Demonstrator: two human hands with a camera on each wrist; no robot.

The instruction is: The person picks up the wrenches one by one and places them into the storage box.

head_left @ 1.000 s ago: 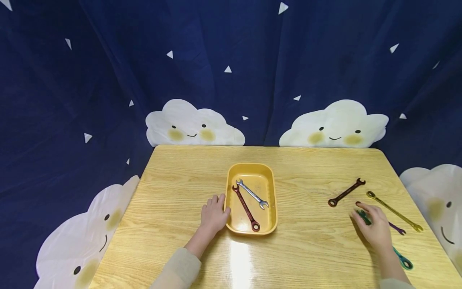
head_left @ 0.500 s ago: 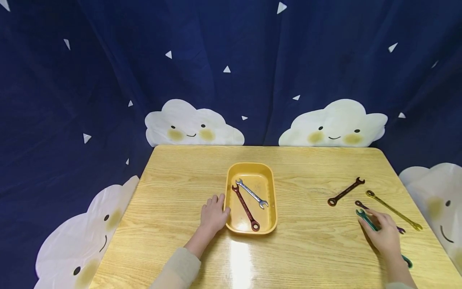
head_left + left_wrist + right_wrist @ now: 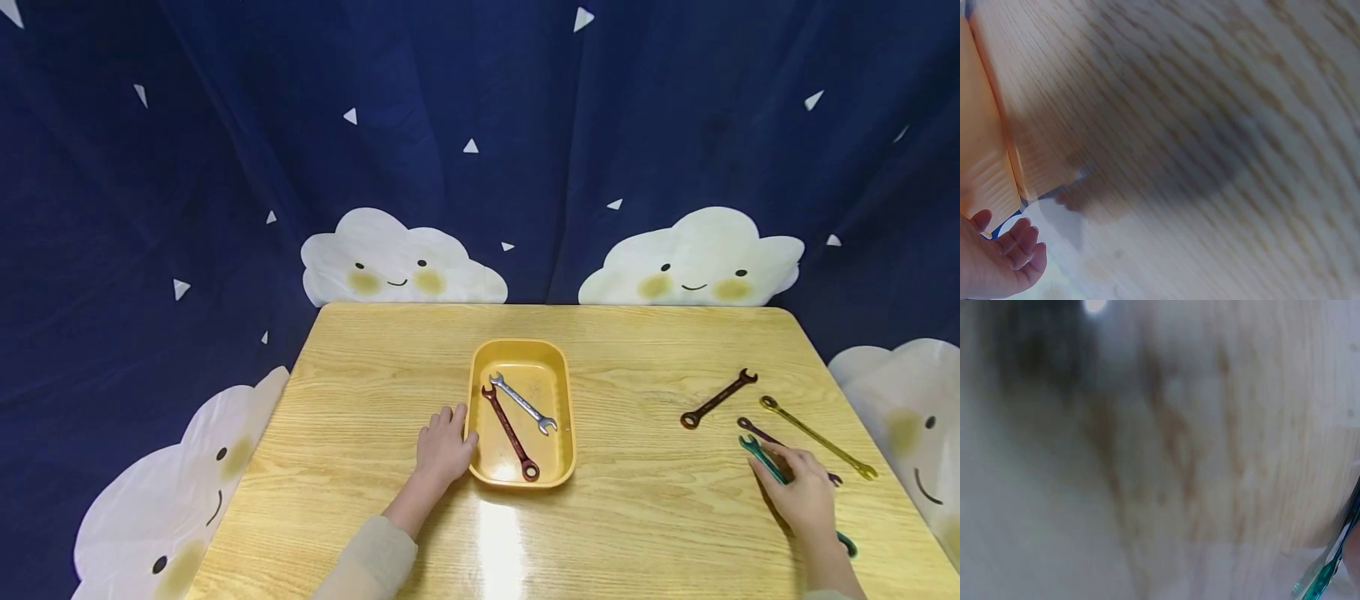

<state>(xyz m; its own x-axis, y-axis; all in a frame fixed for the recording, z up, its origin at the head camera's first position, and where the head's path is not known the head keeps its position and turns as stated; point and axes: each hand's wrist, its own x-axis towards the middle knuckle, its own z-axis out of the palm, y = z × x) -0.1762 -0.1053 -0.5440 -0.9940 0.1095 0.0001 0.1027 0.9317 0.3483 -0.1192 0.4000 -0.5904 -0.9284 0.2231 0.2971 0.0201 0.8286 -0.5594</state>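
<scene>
In the head view my left hand [image 3: 444,450] holds the left rim of a yellow plastic tray [image 3: 567,450], its thumb over the edge. A silver open-end wrench [image 3: 523,403] and a dark red combination wrench [image 3: 510,433] lie inside. My right hand [image 3: 802,492] pinches a green combination wrench [image 3: 767,460] at the right; the palm hides its middle. A purple wrench [image 3: 757,430] lies just behind, partly covered by those fingers. The left wrist view shows the left hand [image 3: 1004,259] beside the tray wall [image 3: 985,125]. Only part of the green wrench [image 3: 1322,581] appears in the right wrist view.
A dark brownish-red wrench [image 3: 718,400] and a long yellow wrench [image 3: 817,437] lie on the wooden table [image 3: 637,517] near the right hand. Behind the table's far edge hangs a dark blue curtain [image 3: 420,158] with clouds on it.
My right hand has shifted slightly right and toward me over the green wrench, uncovering its open end and more of the purple wrench. The left hand and tray stay put.
</scene>
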